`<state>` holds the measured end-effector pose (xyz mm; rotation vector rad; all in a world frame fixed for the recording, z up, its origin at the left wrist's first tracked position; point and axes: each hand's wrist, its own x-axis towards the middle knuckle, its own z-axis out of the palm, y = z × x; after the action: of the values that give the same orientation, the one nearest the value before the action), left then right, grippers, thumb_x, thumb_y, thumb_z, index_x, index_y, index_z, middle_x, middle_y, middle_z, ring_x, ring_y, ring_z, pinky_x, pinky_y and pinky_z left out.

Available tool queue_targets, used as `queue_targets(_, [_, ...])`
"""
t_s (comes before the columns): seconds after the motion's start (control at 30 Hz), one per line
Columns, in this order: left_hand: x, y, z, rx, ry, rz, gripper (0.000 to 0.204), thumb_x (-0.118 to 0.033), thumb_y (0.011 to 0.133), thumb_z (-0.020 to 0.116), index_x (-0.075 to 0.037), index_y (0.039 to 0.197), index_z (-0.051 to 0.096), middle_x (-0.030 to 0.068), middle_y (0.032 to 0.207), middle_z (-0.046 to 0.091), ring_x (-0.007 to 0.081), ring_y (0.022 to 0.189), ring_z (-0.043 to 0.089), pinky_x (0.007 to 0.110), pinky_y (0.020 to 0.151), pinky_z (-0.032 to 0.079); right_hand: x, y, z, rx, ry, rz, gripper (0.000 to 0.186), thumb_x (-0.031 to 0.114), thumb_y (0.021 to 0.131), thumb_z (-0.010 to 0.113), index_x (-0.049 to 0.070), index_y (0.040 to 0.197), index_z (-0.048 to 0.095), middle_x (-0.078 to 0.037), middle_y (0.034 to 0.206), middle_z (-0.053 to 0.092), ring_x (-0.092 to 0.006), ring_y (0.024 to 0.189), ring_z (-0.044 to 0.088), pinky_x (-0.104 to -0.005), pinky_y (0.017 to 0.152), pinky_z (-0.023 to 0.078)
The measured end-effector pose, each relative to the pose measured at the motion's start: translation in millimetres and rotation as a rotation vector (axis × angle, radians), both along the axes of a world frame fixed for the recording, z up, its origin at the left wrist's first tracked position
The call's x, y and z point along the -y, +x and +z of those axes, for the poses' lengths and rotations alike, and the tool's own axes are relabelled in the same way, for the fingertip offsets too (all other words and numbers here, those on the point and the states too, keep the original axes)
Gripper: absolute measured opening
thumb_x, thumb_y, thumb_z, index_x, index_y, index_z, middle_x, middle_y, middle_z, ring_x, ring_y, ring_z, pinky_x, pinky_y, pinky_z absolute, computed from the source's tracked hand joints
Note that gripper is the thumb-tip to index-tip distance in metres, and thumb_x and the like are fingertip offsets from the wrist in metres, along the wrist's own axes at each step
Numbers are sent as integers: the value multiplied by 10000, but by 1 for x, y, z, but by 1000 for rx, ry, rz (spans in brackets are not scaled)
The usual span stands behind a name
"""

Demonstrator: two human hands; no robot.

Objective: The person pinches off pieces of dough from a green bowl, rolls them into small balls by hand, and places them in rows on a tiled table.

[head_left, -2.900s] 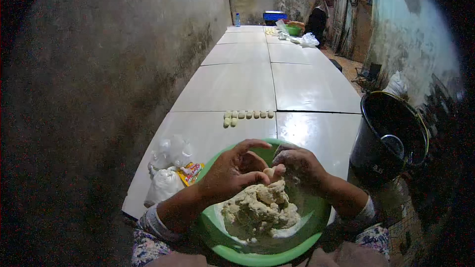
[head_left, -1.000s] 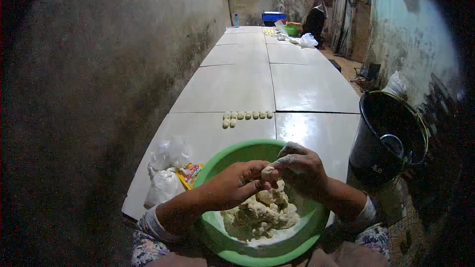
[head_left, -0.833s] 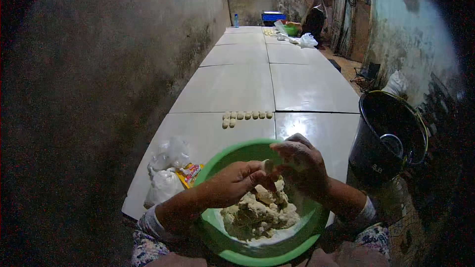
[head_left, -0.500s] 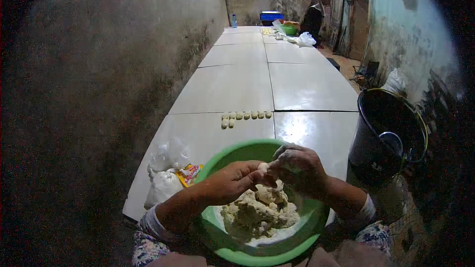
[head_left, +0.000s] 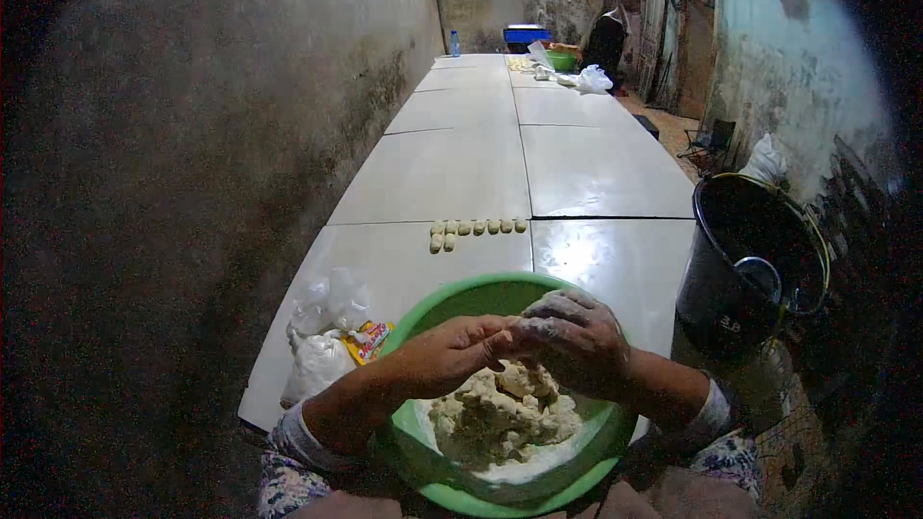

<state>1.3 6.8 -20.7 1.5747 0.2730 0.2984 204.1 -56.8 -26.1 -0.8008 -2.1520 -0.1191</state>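
The left hand [head_left: 460,350] meets the floury right hand [head_left: 579,338] above a green basin [head_left: 447,300]. Lumpy dough [head_left: 505,415] lies inside.

Smooth plastic basin [head_left: 461,302] | rough, lumpy, matt dough [head_left: 505,415] | smooth tabletop [head_left: 433,173], glossy under the light | thin, crinkled plastic bag [head_left: 320,367] | plastic-looking bucket [head_left: 707,293] | rough, matt wall [head_left: 240,135]

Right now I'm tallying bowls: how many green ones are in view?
2: a large bowl of dough below the left hand and right hand, and another bowl at the table's far end. Others may be hidden.
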Motion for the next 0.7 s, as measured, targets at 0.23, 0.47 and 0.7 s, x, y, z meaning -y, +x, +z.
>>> queue_targets(0.23, [5,0,12,-90,133,82,300,-200,951,470,9,1163,505,70,1049,605,140,1001,547,306,917,411,7,-1,9,213,66,-97,334,153,647,690,122,968,601,-71,814,559,-282,770,561,-425,639,454])
queue_targets(0.47, [-3,1,-5,56,-86,18,297,-192,957,453,-19,1199,458,68,1103,570,145,1036,529,311,938,389,0,-5,5,-43,-21,-102,371,187,690,697,140,1041,586,-101,936,575,-318,866,570,-438,721,468])
queue_targets(0.7, [-8,-3,-4,-2,-92,36,328,-253,938,502,-19,1165,461,49,1077,558,118,1021,515,285,883,411,0,-4,7,-11,-44,-8,342,187,734,681,137,1057,584,-119,987,578,-340,876,575,-439,721,477])
